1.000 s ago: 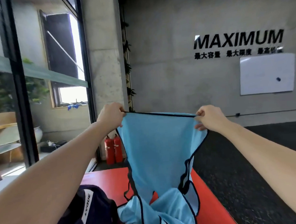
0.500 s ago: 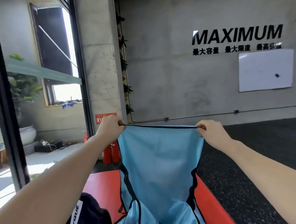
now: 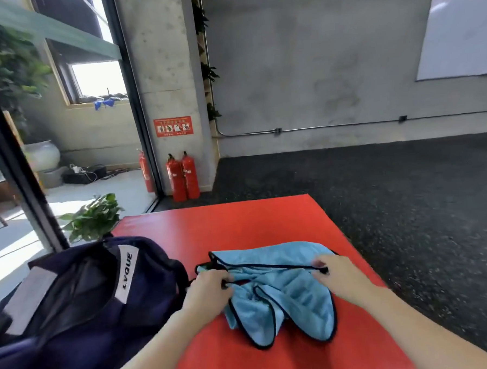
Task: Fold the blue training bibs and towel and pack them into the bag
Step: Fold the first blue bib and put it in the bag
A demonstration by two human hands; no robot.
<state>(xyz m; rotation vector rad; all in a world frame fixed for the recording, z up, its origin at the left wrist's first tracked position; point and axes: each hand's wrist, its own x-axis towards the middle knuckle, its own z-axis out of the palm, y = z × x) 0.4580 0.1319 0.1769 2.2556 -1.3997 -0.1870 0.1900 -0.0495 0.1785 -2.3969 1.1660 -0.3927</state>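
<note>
a light blue training bib [image 3: 282,292] with black trim is lying crumpled on the red mat [image 3: 238,221]. the left hand [image 3: 208,292] is pinching its black-edged hem at one end, and the right hand [image 3: 339,278] is pinching it at the other. the open navy lvque bag [image 3: 82,300] is sitting just left of the bib.

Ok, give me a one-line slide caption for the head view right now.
Both hands, left and right, pinch a blue bib on the red mat, beside the open navy bag.
</note>
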